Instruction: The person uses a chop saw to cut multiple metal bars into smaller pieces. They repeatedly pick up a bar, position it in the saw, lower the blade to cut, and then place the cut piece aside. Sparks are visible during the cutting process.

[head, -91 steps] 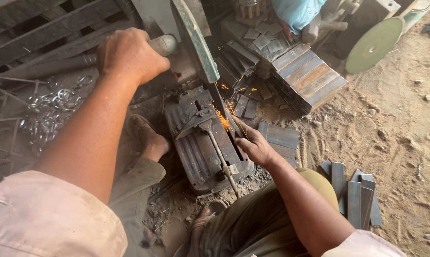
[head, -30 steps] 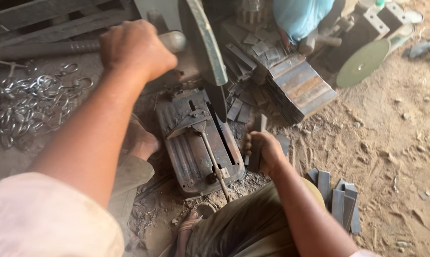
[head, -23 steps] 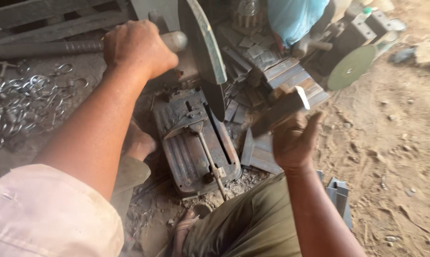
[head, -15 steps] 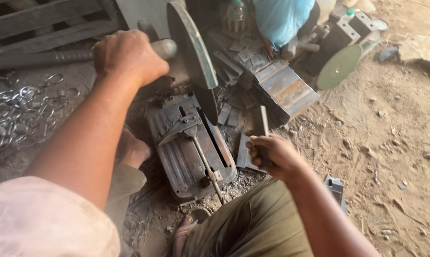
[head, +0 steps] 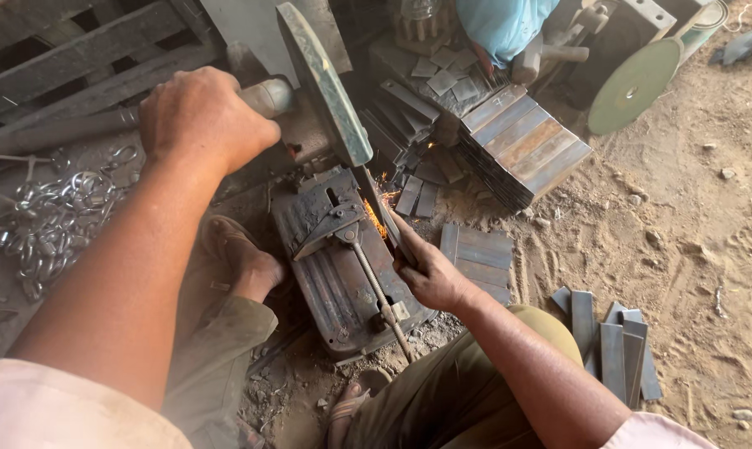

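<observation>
Right hand (head: 432,274), lifted clear half a second ago, now pins the flat grey steel strip (head: 390,224) on the rusty chop-saw bed (head: 343,266). Left hand (head: 201,116) wraps the handle; orange sparks (head: 378,218) show, so cutting has probably resumed.

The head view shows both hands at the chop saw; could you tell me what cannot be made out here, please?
- Saw handle: mostly covered by the left hand.
- Flat metal strip: its near end is hidden inside the right hand; the cutting point is masked by sparks and the blade guard.
- Person at the top: cut off by the frame edge.
- Chain pile: links too small to count.
</observation>
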